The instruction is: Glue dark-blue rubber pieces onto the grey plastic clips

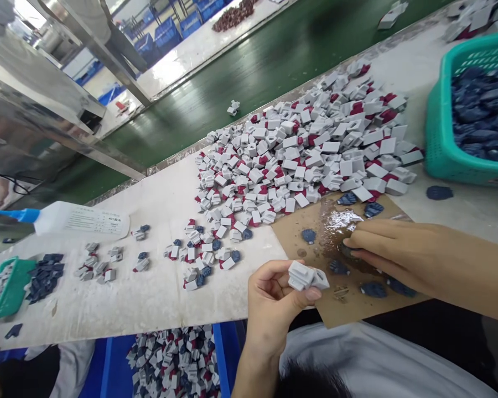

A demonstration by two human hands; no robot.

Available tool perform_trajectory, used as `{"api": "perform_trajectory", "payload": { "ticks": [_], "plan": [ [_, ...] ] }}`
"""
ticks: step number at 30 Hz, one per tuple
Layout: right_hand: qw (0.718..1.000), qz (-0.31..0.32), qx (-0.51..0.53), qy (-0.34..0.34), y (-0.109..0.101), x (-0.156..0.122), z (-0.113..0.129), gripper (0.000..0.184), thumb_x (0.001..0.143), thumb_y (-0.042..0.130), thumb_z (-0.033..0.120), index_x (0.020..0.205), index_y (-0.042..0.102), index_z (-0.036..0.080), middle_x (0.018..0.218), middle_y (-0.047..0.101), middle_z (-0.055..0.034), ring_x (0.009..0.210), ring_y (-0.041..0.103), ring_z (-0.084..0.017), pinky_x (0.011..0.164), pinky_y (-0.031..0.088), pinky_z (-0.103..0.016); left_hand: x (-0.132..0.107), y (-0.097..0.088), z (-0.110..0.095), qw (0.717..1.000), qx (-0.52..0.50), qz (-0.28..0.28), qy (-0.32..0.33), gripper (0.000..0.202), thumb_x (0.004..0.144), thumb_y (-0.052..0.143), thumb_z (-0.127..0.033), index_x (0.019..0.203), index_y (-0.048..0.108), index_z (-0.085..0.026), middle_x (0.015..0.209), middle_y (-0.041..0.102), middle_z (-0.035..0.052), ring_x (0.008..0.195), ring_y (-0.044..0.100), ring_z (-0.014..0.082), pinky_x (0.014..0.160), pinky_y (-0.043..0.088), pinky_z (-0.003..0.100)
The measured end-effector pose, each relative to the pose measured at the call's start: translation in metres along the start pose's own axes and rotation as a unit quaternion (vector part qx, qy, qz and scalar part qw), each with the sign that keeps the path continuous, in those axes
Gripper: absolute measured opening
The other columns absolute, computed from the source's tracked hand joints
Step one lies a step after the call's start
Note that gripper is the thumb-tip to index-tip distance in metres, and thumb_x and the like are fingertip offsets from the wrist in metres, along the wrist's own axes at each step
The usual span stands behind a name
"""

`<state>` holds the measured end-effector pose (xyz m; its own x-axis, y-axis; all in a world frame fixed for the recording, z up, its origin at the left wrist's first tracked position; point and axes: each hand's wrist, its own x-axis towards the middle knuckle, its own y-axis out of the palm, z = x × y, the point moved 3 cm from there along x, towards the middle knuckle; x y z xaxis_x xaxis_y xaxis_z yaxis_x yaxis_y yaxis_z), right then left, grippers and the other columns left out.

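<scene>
My left hand (pixel 274 301) is closed on a small grey plastic piece (pixel 307 276), held just off the near edge of a brown cardboard sheet (pixel 315 309). My right hand (pixel 398 251) lies over the cardboard with its fingertips pressed on a small dark blue part (pixel 349 252) in a shiny wet glue patch (pixel 340 224). Several more dark blue parts (pixel 373 289) lie scattered on the cardboard. A large heap of grey and dark red plastic pieces (pixel 307 149) covers the table beyond the cardboard.
A teal basket (pixel 440 143) of dark blue parts stands at the right. A white glue bottle (pixel 78 218) with a blue nozzle lies at the left, near a small green basket (pixel 8 287). A green conveyor belt (pixel 240 72) runs behind the table. A blue bin (pixel 112 365) of assembled pieces sits below.
</scene>
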<state>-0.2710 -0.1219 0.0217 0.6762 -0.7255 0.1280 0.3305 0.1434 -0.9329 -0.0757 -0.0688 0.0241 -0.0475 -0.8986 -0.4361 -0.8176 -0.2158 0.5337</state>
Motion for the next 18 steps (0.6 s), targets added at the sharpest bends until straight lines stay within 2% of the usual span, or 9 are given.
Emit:
{"api": "perform_trajectory", "payload": {
  "ticks": [3, 5, 8, 10, 15, 18],
  "plan": [
    [0.998, -0.019, 0.025, -0.049, -0.009, 0.006, 0.004, 0.027, 0.093, 0.034, 0.014, 0.071, 0.047, 0.025, 0.064, 0.056, 0.0021, 0.052, 0.057, -0.015, 0.044, 0.047, -0.027, 0.001, 0.000, -0.002, 1.000, 0.004, 0.030, 0.003, 0.027, 0.058, 0.090, -0.011, 0.079, 0.079, -0.024, 0.074, 0.078, -0.0023, 0.055, 0.067, 0.0054, 0.050, 0.053, 0.007],
    [0.996, -0.047, 0.061, -0.035, -0.019, 0.008, 0.006, 0.026, 0.097, 0.036, 0.021, 0.073, 0.047, 0.025, 0.062, 0.056, 0.0039, 0.049, 0.057, -0.013, 0.041, 0.044, -0.024, 0.001, 0.001, -0.003, 1.000, 0.006, 0.026, 0.014, 0.031, 0.054, 0.091, -0.008, 0.077, 0.079, -0.024, 0.072, 0.077, -0.0025, 0.053, 0.067, 0.0057, 0.049, 0.053, 0.007],
    [0.985, -0.123, 0.118, 0.016, -0.037, 0.009, 0.015, 0.011, 0.097, 0.047, 0.038, 0.091, 0.053, 0.031, 0.072, 0.063, 0.0065, 0.055, 0.061, -0.011, 0.045, 0.047, -0.020, 0.001, 0.005, -0.004, 0.999, 0.017, 0.018, 0.029, 0.035, 0.048, 0.091, -0.005, 0.074, 0.078, -0.023, 0.070, 0.077, -0.0021, 0.055, 0.069, 0.0084, 0.048, 0.052, 0.008],
    [0.976, -0.161, 0.143, 0.031, -0.045, 0.008, 0.026, 0.009, 0.096, 0.050, 0.044, 0.099, 0.053, 0.036, 0.077, 0.067, 0.0077, 0.060, 0.065, -0.011, 0.048, 0.050, -0.018, 0.000, 0.007, -0.004, 0.999, 0.023, 0.019, 0.034, 0.035, 0.047, 0.091, -0.004, 0.073, 0.077, -0.023, 0.071, 0.077, -0.0020, 0.056, 0.070, 0.0096, 0.047, 0.052, 0.008],
    [0.958, -0.159, 0.216, 0.098, -0.044, 0.008, 0.045, 0.018, 0.095, 0.048, 0.049, 0.090, 0.059, 0.036, 0.076, 0.070, 0.0061, 0.062, 0.067, -0.015, 0.044, 0.050, -0.021, -0.001, 0.008, -0.006, 0.998, 0.046, 0.010, 0.045, 0.033, 0.048, 0.093, -0.007, 0.072, 0.076, -0.021, 0.071, 0.077, -0.0016, 0.057, 0.070, 0.0104, 0.050, 0.054, 0.011],
    [0.948, -0.139, 0.268, 0.100, -0.040, 0.010, 0.046, 0.015, 0.095, 0.049, 0.046, 0.090, 0.059, 0.036, 0.076, 0.069, 0.0070, 0.061, 0.065, -0.013, 0.043, 0.048, -0.020, -0.002, 0.008, -0.007, 0.997, 0.055, 0.015, 0.055, 0.031, 0.051, 0.091, -0.007, 0.073, 0.077, -0.022, 0.072, 0.077, -0.0015, 0.060, 0.071, 0.0105, 0.053, 0.056, 0.012]
  ]
}}
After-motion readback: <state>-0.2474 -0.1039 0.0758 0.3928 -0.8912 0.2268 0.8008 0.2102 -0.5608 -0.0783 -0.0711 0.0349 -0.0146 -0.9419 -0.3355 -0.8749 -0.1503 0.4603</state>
